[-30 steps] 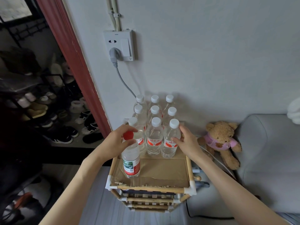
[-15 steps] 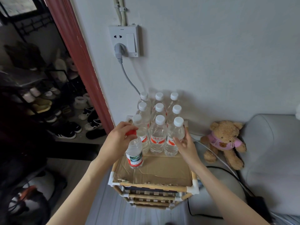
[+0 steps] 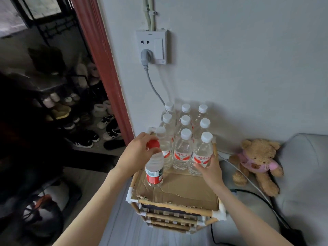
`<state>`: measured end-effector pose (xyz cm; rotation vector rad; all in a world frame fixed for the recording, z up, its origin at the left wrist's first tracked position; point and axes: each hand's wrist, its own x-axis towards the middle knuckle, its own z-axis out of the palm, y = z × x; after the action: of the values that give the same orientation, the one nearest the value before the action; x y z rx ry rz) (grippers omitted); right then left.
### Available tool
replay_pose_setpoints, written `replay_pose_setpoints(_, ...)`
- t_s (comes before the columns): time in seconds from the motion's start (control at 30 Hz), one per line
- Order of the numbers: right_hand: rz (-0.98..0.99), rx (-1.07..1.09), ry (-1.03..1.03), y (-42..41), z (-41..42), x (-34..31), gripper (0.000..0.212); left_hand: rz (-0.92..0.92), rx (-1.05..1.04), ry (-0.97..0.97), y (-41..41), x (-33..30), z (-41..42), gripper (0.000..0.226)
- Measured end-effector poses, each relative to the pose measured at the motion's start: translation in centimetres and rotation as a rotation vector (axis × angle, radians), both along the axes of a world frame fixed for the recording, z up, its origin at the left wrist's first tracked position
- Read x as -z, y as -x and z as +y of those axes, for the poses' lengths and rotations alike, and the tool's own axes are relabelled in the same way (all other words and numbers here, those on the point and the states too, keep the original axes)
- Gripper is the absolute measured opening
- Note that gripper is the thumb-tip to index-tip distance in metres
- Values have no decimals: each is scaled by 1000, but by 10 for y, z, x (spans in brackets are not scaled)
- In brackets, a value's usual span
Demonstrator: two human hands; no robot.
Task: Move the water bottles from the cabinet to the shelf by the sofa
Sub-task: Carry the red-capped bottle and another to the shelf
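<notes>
A bamboo shelf [image 3: 177, 205] with a cardboard top stands against the wall beside the grey sofa [image 3: 305, 174]. Several white-capped water bottles [image 3: 184, 139] stand on it in rows at the back. My left hand [image 3: 140, 153] grips the neck of a red-capped bottle [image 3: 154, 169] that stands on the cardboard at the front left, close to the row. My right hand [image 3: 209, 167] holds the lower side of the front right white-capped bottle [image 3: 201, 153], fingers curled round it.
A teddy bear [image 3: 257, 162] in a pink shirt sits on the sofa arm right of the shelf. A grey cable [image 3: 152, 86] runs down from the wall socket [image 3: 151, 47] behind the bottles. A shoe rack [image 3: 67, 107] stands through the doorway at left.
My left hand has shifted the red-capped bottle back toward the rows of bottles. My right hand has stayed on the front right bottle. The camera has tilted.
</notes>
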<state>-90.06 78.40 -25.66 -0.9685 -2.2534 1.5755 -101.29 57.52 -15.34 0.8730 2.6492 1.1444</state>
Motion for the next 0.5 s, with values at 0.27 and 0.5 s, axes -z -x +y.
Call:
replay_pose_setpoints(0.27,79,-87,22,-6,-5,-9,74,-65,162,71,11,-1,-15,41)
replay_pose_setpoints(0.5,31,-74,27,-6,-3,-4,66,91,-105,101,-3,7,2,38)
